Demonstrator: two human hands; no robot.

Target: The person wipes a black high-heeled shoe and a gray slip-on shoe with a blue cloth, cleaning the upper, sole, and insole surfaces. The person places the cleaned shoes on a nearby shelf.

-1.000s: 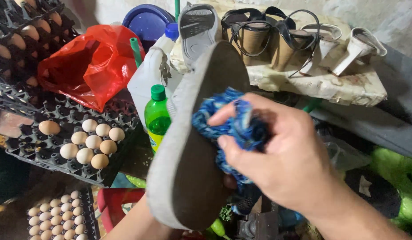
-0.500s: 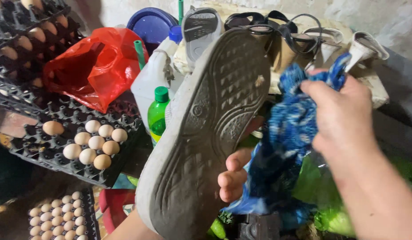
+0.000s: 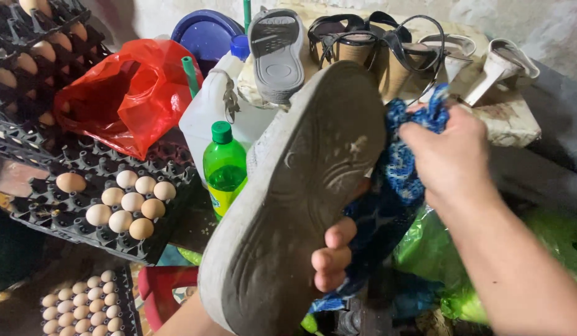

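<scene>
Beside the upturned shoe (image 3: 295,205), right hand (image 3: 450,158) clutches blue cloth (image 3: 400,168).

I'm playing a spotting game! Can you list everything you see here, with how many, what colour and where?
shoe: one, grey sole up, centre, held
cloth: one, blue, beside shoe's right edge
bottle: one, green, left of shoe
jug: one, white with blue cap, behind bottle
bag: one, red, upper left
egg tray: black, left, nine eggs in the nearest
sandals: several, dark and white, top shelf
left hand: fingers gripping shoe's edge
right hand: clutching cloth
</scene>
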